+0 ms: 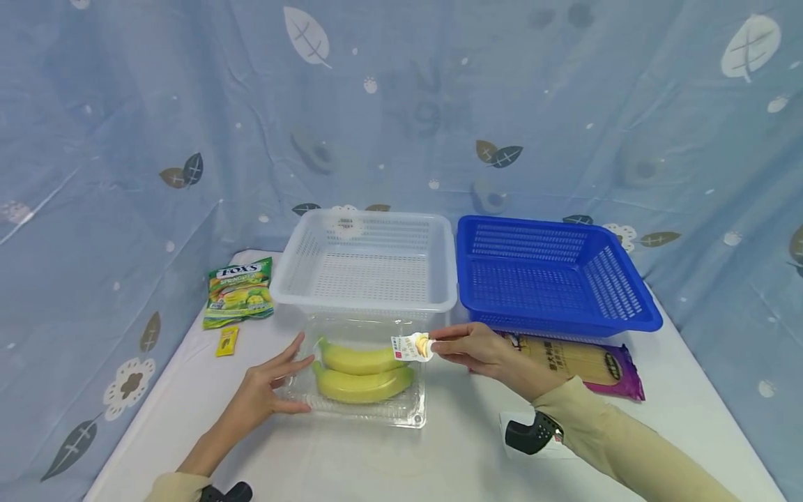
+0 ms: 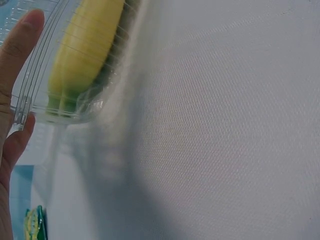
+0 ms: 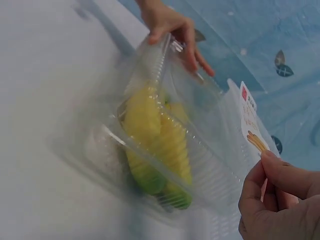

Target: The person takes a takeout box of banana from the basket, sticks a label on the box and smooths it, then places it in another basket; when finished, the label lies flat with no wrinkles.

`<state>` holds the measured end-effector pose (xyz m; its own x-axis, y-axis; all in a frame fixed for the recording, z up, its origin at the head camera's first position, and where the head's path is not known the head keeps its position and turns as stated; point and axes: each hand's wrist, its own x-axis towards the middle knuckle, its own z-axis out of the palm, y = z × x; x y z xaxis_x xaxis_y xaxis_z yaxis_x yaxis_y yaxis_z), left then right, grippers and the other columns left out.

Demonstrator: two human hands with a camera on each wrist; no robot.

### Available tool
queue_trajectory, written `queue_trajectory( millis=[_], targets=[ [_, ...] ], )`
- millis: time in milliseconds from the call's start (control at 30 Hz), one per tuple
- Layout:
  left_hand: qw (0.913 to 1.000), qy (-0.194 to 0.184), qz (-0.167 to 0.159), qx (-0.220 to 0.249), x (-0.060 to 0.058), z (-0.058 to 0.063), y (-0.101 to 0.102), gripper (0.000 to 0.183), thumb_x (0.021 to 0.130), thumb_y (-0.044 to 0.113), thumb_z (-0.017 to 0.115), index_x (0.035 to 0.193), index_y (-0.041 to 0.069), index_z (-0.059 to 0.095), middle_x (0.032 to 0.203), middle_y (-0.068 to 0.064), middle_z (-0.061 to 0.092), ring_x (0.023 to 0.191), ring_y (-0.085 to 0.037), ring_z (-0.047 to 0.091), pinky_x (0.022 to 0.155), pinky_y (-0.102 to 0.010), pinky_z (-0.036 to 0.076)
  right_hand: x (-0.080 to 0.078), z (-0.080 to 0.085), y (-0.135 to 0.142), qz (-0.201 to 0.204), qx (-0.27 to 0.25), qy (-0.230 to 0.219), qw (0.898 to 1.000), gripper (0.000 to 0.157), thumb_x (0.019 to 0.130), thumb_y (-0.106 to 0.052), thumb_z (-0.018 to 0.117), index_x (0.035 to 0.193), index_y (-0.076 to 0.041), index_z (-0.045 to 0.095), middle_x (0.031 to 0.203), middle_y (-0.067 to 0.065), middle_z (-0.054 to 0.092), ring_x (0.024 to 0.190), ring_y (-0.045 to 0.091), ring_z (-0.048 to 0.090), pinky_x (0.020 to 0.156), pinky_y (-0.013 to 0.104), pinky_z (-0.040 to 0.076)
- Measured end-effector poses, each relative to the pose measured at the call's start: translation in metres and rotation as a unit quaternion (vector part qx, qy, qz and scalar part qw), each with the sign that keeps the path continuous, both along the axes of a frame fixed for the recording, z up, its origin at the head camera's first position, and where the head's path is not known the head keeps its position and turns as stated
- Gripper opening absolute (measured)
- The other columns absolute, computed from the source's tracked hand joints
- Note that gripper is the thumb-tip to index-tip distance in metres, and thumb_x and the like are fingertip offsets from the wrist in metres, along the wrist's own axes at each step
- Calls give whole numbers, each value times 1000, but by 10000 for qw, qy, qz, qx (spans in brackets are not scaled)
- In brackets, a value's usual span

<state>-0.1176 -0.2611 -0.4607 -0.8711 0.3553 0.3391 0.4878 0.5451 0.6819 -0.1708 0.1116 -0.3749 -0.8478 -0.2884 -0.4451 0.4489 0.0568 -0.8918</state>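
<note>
A clear plastic clamshell box (image 1: 401,411) with two yellow bananas (image 1: 364,385) inside stands in front of the white basket. My left hand (image 1: 266,390) grips its left end, thumb low and fingers higher up; the left wrist view shows the thumb and a finger (image 2: 22,42) on the box's edge. Between thumb and fingertips, my right hand (image 1: 473,348) pinches a small white label (image 1: 406,347) printed with bananas. That label hangs over the box's right side in the head view. Whether it touches the plastic I cannot tell.
A white basket (image 1: 364,307) and a blue basket (image 1: 558,317) stand at the back. Green candy bags (image 1: 240,291) and a small yellow packet (image 1: 227,341) lie left. A noodle pack (image 1: 577,359) lies right, near a white sheet (image 1: 511,423) partly under my right wrist.
</note>
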Motion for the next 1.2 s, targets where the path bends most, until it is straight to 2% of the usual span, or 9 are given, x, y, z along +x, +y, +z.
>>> queue_trajectory(
  millis=[200,300,400,533,633,767,867,1033,1200],
  targets=[
    [9999,95,-80,-1,-1,-2,0,73,58,25,89,123,1,64,149,-17,36,122,-45,46,70,-37,57,-12,-2,-17,589,62,94,9982,29,86,7,65,115,12,62,97,7,70,83,13,64,88,35,53],
    [9999,108,-79,16,0,-2,0,73,58,26,88,123,1,64,150,-16,36,122,-44,46,70,-36,57,-22,-2,-23,1098,-7,217,9937,28,87,8,64,114,13,62,98,7,70,85,13,64,92,39,50],
    [9999,84,-96,54,-1,-3,1,74,58,27,88,122,1,64,150,-16,35,122,-44,46,71,-37,57,-34,-2,-28,1694,47,439,9846,28,87,7,63,114,14,62,101,8,70,88,13,65,96,43,48],
    [9999,30,-123,81,-1,-3,1,73,59,29,88,122,0,64,150,-17,35,122,-44,46,72,-38,57,-52,-7,-34,2564,141,847,9627,27,87,5,64,112,13,63,101,7,70,89,12,63,94,42,49],
    [9999,-20,-118,85,-1,-2,2,74,59,29,88,123,1,63,150,-16,35,123,-44,46,73,-38,57,-64,-10,-39,3178,384,1398,9370,25,86,3,68,109,10,66,98,4,71,85,10,62,86,33,52],
    [9998,-125,-87,99,-1,0,4,75,58,27,89,123,0,63,150,-16,35,124,-43,45,74,-40,56,-77,-10,-50,3770,696,1947,9028,23,84,1,70,107,5,69,98,4,72,85,10,63,81,26,53],
    [9998,-161,-67,111,-1,1,4,76,57,28,89,123,0,63,150,-16,34,124,-43,45,74,-40,56,-84,-9,-61,4049,787,1967,8895,22,84,2,70,106,3,70,98,6,72,86,12,64,83,28,53],
    [9998,-146,-62,134,-1,1,5,76,57,28,89,123,0,63,150,-16,34,125,-43,45,73,-41,56,-89,-6,-77,4274,1009,1968,8766,19,83,3,71,101,0,72,94,5,73,86,13,65,83,29,53],
    [9998,-160,4,115,1,2,3,75,58,29,89,123,1,63,151,-15,34,125,-42,45,74,-41,56,-90,-1,-93,4478,1068,2290,8577,16,82,6,70,98,2,72,92,6,72,84,12,65,80,28,54]
  ],
)
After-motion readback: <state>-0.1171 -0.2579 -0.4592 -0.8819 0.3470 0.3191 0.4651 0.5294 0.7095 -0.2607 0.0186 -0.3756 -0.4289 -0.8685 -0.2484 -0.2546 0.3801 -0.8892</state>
